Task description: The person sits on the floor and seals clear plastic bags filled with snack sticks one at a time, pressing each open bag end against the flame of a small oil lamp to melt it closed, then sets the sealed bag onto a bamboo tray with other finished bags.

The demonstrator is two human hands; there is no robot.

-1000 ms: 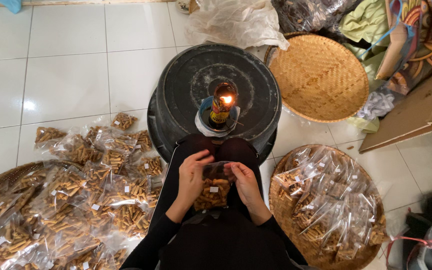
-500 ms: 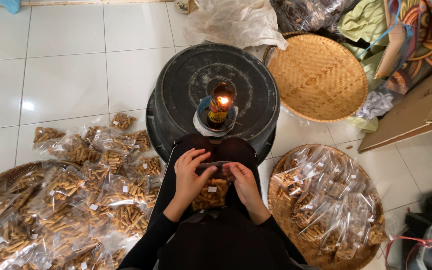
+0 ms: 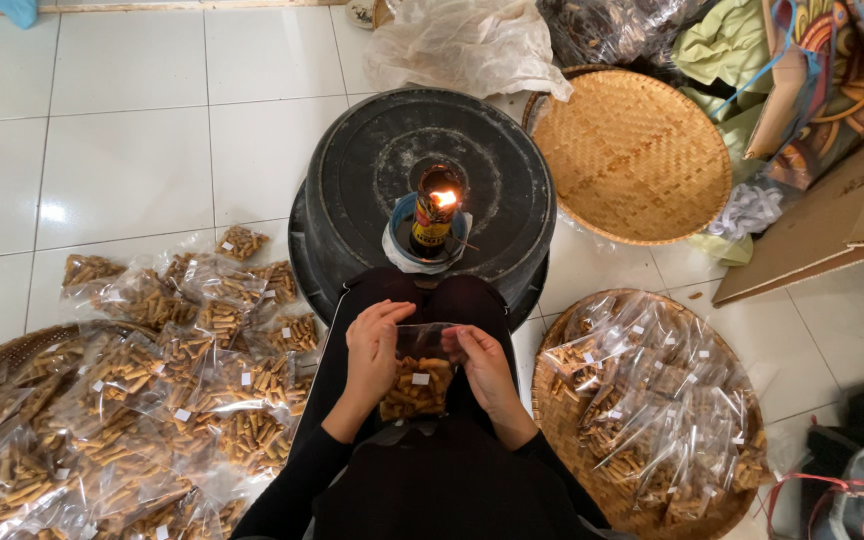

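Clear plastic snack bag of golden-brown sticks sits over the lap, pinched at its top edge by both hands: left hand and right hand closed on it, fingertips partly hiding the opening. Small white square label faces up. Ahead, a burning lamp stands on an upturned black tub. Filled bags crowd the left, cut off by the frame; more lie in a woven tray on the right.

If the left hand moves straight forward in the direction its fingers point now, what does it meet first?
The left hand points up and slightly right over the snack bag. Going on, it would probably first meet the lit lamp on the black tub, though depth is unclear.
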